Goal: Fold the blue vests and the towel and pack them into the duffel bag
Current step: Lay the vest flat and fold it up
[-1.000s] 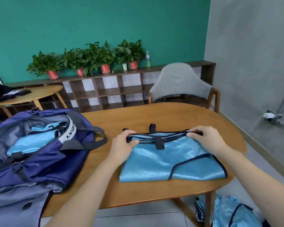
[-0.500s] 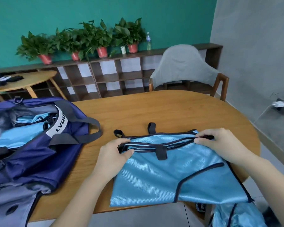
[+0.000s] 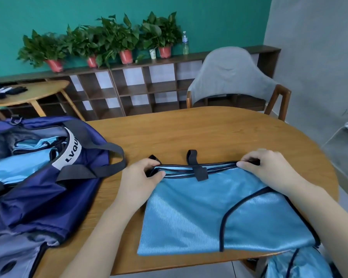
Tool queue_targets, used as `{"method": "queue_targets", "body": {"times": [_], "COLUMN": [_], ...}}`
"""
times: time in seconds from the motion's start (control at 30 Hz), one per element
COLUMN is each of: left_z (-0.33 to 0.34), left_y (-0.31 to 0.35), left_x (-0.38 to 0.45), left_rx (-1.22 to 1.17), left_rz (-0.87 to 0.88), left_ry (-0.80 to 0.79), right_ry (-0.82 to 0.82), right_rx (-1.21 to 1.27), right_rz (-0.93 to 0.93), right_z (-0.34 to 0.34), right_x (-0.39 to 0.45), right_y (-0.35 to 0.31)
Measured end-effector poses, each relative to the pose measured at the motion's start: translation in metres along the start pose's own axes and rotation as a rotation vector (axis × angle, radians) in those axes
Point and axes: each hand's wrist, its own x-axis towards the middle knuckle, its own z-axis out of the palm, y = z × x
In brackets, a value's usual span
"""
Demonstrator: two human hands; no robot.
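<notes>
Pinching the far edge of the blue vest (image 3: 219,213), at lower centre on the table (image 3: 189,133), both hands (image 3: 137,177) (image 3: 269,169) are drawing it nearer than before (fold ongoing); duffel bag (image 3: 40,177) gaping left.

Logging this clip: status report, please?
Left hand and right hand pinch far edge of blue vest on table. Duffel bag open, blue fabric inside. Nothing in the way.
</notes>
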Motion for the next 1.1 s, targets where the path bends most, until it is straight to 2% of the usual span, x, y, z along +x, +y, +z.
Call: {"method": "queue_targets", "body": {"times": [0.1,0.2,0.27,0.33,0.43,0.53,0.63,0.7,0.77,0.87,0.93,0.97,1.1], "left_z": [0.005,0.006,0.005,0.004,0.000,-0.007,-0.009,-0.006,-0.003,0.003,0.008,0.010,0.015], "left_y": [-0.003,-0.004,0.000,0.004,0.008,0.014,0.022,0.025,0.031,0.034,0.031,0.030,0.027], "left_x": [0.003,0.003,0.000,-0.004,-0.009,-0.012,-0.008,-0.003,0.001,0.003,0.002,0.000,-0.010], "left_rx": [0.173,0.231,0.249,0.282,0.344,0.285,0.078,-0.303,-0.697,-0.890,-0.843,-0.725,-0.034], "left_rz": [0.026,0.017,-0.007,-0.037,-0.074,-0.064,-0.117,-0.262,-0.417,-0.490,-0.458,-0.413,-0.017], "left_ry": [0.054,0.086,0.064,0.020,-0.031,0.027,0.073,0.097,0.096,0.121,0.127,0.125,0.153], "right_ry": [-0.002,0.003,0.011,-0.024,-0.254,-0.382,-0.334,-0.307,-0.327,-0.386,-0.369,-0.350,-0.238], "right_rx": [-0.085,-0.264,-0.298,-0.192,0.012,0.233,0.540,0.727,0.743,0.592,0.508,0.471,0.299], "right_rz": [0.008,-0.052,-0.098,-0.126,-0.059,-0.022,-0.030,-0.033,-0.047,-0.041,-0.070,-0.095,-0.183], "right_z": [0.001,-0.005,-0.008,-0.007,0.002,0.016,0.023,0.025,0.029,0.040,0.048,0.050,0.045], "right_x": [0.003,0.005,0.004,0.000,-0.008,-0.011,-0.006,0.001,0.006,0.008,0.007,0.007,0.003], "right_y": [0.003,-0.004,-0.017,-0.036,-0.063,-0.076,-0.084,-0.086,-0.084,-0.076,-0.071,-0.069,-0.067]}}
